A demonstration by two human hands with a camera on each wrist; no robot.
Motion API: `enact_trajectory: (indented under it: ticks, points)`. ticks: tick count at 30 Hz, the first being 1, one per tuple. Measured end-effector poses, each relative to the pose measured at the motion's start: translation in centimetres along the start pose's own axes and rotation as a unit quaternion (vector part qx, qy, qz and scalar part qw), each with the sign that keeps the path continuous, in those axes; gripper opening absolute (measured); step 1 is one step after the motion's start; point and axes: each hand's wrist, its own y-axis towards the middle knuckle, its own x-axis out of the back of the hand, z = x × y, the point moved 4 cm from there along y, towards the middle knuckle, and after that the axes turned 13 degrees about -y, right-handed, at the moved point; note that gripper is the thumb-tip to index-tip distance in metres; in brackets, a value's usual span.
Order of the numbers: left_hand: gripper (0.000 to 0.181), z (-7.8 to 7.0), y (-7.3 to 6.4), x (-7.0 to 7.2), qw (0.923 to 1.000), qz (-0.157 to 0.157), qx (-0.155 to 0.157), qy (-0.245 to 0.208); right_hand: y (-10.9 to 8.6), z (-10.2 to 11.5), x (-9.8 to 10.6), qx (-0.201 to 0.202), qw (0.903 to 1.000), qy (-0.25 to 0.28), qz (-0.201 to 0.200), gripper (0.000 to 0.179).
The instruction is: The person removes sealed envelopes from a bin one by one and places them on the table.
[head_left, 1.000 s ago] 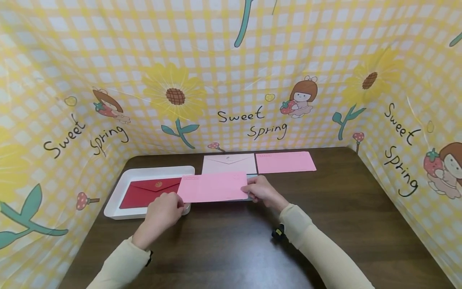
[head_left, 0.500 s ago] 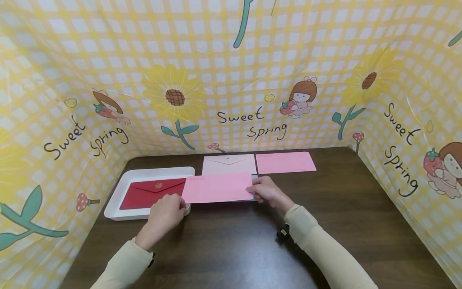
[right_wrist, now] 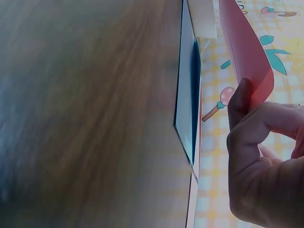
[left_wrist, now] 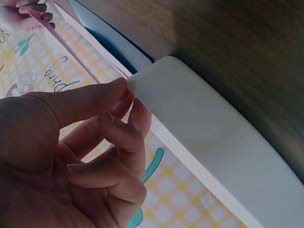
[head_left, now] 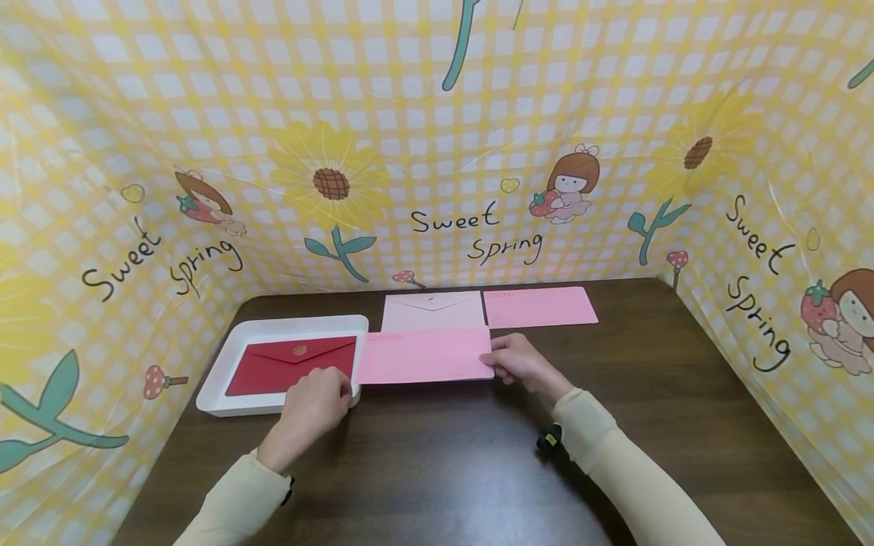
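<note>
My right hand (head_left: 526, 364) pinches the right end of a pink envelope (head_left: 423, 356) between thumb and fingers. In the right wrist view this pink envelope (right_wrist: 249, 52) is raised above a blue envelope (right_wrist: 186, 85) lying on the table. From the head the blue one is almost wholly hidden beneath it. A white tray (head_left: 273, 328) with a red envelope (head_left: 287, 368) in it stands at the left. My left hand (head_left: 317, 402) is at the tray's near right corner. Seen from the left wrist, thumb and curled fingers pinch the rim of the tray (left_wrist: 190, 114).
Behind the held envelope lie a pale envelope (head_left: 433, 312) with a pointed flap and, to its right, a second pink envelope (head_left: 539, 307). The dark wooden table (head_left: 437, 462) ends at a yellow checked cloth (head_left: 423, 152) at the back and sides.
My right hand has drawn the pink envelope to the right, uncovering more of the red envelope and covering the blue one. The left hand stays at the tray's corner.
</note>
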Motion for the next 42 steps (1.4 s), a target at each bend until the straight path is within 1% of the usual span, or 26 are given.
enact_trajectory:
  ticks: [4,9,16,19,28,42]
  points:
    - [0.018,-0.1,0.0,0.0,1.0,0.004,0.003,0.0,-0.1,-0.6,0.6,-0.006,1.0,0.004,0.001,0.02]
    - [0.018,-0.2,0.0,0.1,1.0,0.006,0.002,0.001,-0.4,-1.5,1.4,-0.009,0.9999,-0.009,-0.001,0.018]
    - [0.017,-0.1,0.1,0.2,1.0,0.005,-0.006,0.0,-0.6,-2.2,2.4,-0.005,1.0,0.002,0.005,0.027]
    - [0.017,0.0,0.1,0.2,1.0,0.005,-0.006,0.0,-0.7,-2.4,2.7,-0.006,0.9999,0.006,0.01,0.028]
    - [0.015,-0.2,0.0,0.2,0.9999,0.005,-0.012,0.001,-1.4,-3.6,4.3,-0.017,0.9997,-0.016,0.007,0.035]
    - [0.019,-0.2,0.0,0.2,1.0,0.005,-0.008,-0.003,-2.7,-5.7,7.4,-0.032,0.9986,-0.041,0.002,0.035]
